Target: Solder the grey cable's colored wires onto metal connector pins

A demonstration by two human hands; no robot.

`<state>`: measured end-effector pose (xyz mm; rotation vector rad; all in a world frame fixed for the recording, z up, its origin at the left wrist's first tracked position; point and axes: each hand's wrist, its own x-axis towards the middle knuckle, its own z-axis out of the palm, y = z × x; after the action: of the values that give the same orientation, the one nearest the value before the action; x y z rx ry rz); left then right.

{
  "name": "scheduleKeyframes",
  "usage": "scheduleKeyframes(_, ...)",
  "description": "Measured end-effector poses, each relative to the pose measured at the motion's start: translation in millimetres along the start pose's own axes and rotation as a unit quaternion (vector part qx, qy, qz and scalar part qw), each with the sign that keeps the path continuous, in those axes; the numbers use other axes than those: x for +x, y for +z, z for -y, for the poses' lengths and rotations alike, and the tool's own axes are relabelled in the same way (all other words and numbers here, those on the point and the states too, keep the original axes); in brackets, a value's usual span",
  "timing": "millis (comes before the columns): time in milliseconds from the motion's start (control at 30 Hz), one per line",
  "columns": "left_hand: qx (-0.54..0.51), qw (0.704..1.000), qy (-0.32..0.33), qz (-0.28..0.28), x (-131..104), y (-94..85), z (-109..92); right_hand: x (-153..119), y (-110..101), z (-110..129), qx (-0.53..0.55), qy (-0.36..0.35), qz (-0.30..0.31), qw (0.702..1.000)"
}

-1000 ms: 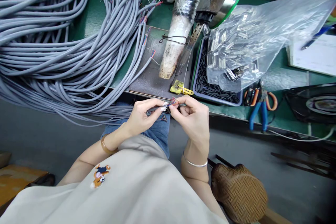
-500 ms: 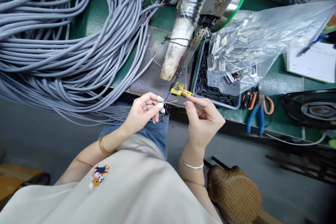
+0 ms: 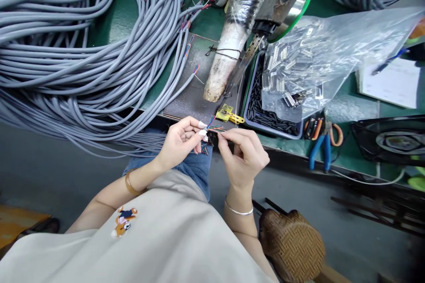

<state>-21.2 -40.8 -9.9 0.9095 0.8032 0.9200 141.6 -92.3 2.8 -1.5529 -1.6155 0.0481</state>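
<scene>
My left hand (image 3: 182, 140) pinches a cable end, from which thin coloured wires (image 3: 215, 128) fan out to the right. Close by on the right, my right hand (image 3: 241, 152) has thumb and forefinger pressed together at the tips of those wires; a thin pale strand rises near these fingers. Whether the fingertips grip one wire or several is too small to tell. Just beyond the hands a yellow cutter (image 3: 235, 117) lies on the dark board (image 3: 186, 101). Below my left fingers hangs a small connector (image 3: 206, 151).
Grey cables (image 3: 133, 66) heap on the left. A white-tipped duct (image 3: 221, 70) and a metal tool (image 3: 244, 64) reach over the board. Right of them are a tray of black sleeves (image 3: 265, 117), a bag of connectors (image 3: 299, 62) and blue-handled pliers (image 3: 322, 148). A stool (image 3: 295, 243) stands lower right.
My right hand has moved left, closer to my left hand, and its fingertips now meet the wire ends. My left hand has hardly moved.
</scene>
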Motion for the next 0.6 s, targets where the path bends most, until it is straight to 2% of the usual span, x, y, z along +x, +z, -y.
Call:
scheduleKeyframes(67,0.009,1.000,0.014,-0.012,-0.1,0.7,0.2,0.8,-0.3,0.7,-0.008,-0.019,0.005,1.000)
scheduleKeyframes(133,0.011,1.000,0.020,-0.009,0.1,0.4,-0.1,1.9,-0.8,1.5,0.002,-0.009,0.016,1.000)
scheduleKeyframes(233,-0.004,0.999,0.010,0.034,0.7,-1.9,-1.1,3.5,-1.6,1.1,0.087,0.101,0.040,0.990)
scheduleKeyframes(300,-0.017,0.998,0.005,0.056,1.1,-3.4,-1.5,4.5,-2.2,0.3,0.176,0.193,0.055,0.964)
scheduleKeyframes(367,-0.020,0.998,0.011,0.056,1.3,-3.5,-1.5,5.7,-2.3,0.7,0.241,0.249,0.073,0.935)
scheduleKeyframes(433,-0.009,0.998,0.024,0.049,1.2,-2.1,-0.8,7.3,-1.3,2.9,0.259,0.268,0.089,0.924)
scheduleKeyframes(600,0.040,0.996,0.070,0.039,-0.1,1.4,2.5,10.2,2.8,10.4,0.217,0.253,0.083,0.939)
